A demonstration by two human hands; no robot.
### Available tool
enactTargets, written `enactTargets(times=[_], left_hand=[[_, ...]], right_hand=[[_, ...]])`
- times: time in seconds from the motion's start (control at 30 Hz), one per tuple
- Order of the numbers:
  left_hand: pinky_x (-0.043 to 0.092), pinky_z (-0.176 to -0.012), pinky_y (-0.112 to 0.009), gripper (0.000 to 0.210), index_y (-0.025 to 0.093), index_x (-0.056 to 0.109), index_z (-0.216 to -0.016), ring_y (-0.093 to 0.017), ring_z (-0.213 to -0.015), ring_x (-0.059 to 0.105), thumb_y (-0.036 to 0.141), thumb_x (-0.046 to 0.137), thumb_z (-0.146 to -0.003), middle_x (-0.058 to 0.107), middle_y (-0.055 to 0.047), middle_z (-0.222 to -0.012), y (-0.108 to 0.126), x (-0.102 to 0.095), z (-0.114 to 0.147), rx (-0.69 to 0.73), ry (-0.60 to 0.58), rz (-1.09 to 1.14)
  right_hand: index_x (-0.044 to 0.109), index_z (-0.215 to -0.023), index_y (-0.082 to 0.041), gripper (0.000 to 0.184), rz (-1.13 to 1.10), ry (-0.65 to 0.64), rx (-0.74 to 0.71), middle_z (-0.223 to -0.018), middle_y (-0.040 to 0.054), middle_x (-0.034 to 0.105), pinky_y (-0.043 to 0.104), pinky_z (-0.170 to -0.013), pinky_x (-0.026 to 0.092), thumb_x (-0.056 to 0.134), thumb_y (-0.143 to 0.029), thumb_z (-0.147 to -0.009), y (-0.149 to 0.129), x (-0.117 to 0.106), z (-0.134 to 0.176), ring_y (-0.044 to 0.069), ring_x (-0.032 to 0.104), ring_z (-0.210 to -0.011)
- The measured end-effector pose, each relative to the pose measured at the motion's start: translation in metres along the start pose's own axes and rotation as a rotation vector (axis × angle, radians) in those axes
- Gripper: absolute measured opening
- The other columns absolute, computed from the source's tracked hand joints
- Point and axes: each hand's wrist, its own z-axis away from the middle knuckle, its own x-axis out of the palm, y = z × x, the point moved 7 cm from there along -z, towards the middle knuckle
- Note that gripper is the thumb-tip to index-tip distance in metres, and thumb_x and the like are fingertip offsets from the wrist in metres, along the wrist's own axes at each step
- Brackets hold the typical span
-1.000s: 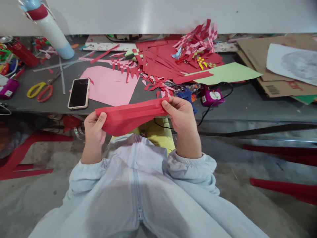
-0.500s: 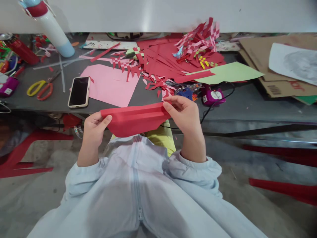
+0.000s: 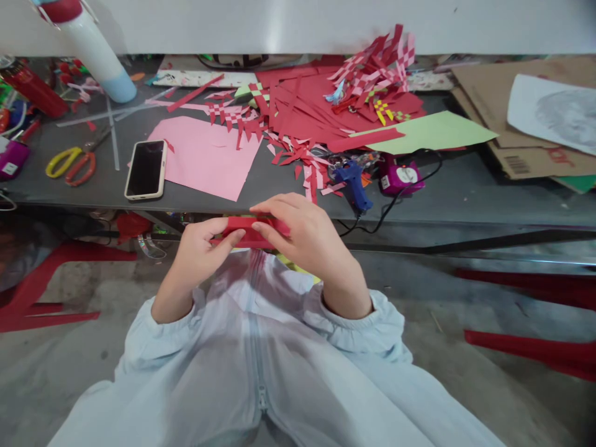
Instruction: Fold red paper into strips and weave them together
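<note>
A folded piece of red paper (image 3: 246, 238) is pinched between my two hands above my lap, just in front of the table edge. My left hand (image 3: 201, 251) grips its left end, thumb along the near side. Around the right end curls my right hand (image 3: 307, 239), its fingers over the top and thumb at the front; these fingers hide much of the paper. On the table beyond lie a sheet of pink paper (image 3: 205, 155) and a white-cased phone (image 3: 146, 169). A blue glue gun (image 3: 354, 185) rests to the right of small red and pink scraps (image 3: 311, 164).
Scissors (image 3: 72, 164) lie at the left, below a white-and-blue bottle (image 3: 100, 53). Red paper sheets (image 3: 302, 102), woven checkered strips (image 3: 372, 71) and a green sheet (image 3: 433, 133) cover the back. Cardboard (image 3: 521, 161) sits at the right. A black cable (image 3: 388, 211) hangs over the table edge.
My hands have come closer together. The red paper, stretched wide between them before, is now folded into a shorter, narrower piece. The glue gun shows more fully.
</note>
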Motion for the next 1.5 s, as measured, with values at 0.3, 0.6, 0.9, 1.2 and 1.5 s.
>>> enactTargets(times=[0.3,0.6,0.9,1.2,1.5], left_hand=[[0.057,-0.073,-0.026,0.024,0.02,0.081,-0.094,-0.02,-0.081,0.073,0.04,0.069,-0.087,0.08,-0.006,-0.09,-0.005,0.005,0.002,-0.1,0.014,0.114],[0.06,-0.075,-0.033,0.019,0.021,0.081,-0.082,-0.021,-0.071,0.071,0.03,0.064,-0.086,0.077,-0.004,-0.076,-0.011,0.008,0.0,-0.185,0.059,0.304],[0.06,-0.076,-0.032,0.018,0.021,0.081,-0.081,-0.019,-0.067,0.07,0.032,0.067,-0.085,0.074,-0.003,-0.069,-0.006,0.012,0.007,-0.288,0.097,0.431],[0.061,-0.08,-0.032,0.029,0.021,0.083,-0.089,-0.021,-0.078,0.073,0.044,0.066,-0.089,0.079,-0.007,-0.081,0.004,0.004,0.013,-0.236,0.122,0.382],[0.06,-0.086,-0.034,0.03,0.021,0.082,-0.088,-0.023,-0.086,0.075,0.049,0.076,-0.083,0.079,-0.007,-0.086,0.011,0.003,0.01,-0.235,0.133,0.321]], right_hand=[[0.068,-0.091,-0.018,0.008,-0.077,0.015,0.042,-0.085,0.004,0.07,0.029,-0.075,0.047,0.059,-0.019,-0.091,0.001,-0.001,0.003,0.017,0.062,-0.08],[0.072,-0.093,-0.021,0.018,-0.045,0.165,-0.03,-0.088,0.0048,0.07,0.029,-0.073,0.049,0.055,-0.018,-0.095,-0.004,-0.007,0.006,0.015,0.062,-0.081],[0.075,-0.101,-0.027,0.027,0.098,0.246,-0.235,-0.084,0.003,0.064,0.028,-0.069,0.047,0.054,-0.012,-0.096,-0.021,-0.013,0.014,0.014,0.055,-0.077],[0.072,-0.087,-0.024,0.019,0.269,0.233,-0.277,-0.082,0.0037,0.064,0.029,-0.066,0.045,0.057,-0.018,-0.097,-0.036,-0.018,0.017,0.014,0.051,-0.075],[0.072,-0.106,-0.025,0.018,0.16,0.218,-0.186,-0.088,0.0044,0.07,0.031,-0.072,0.05,0.058,-0.021,-0.096,-0.019,-0.02,0.018,0.016,0.06,-0.078]])
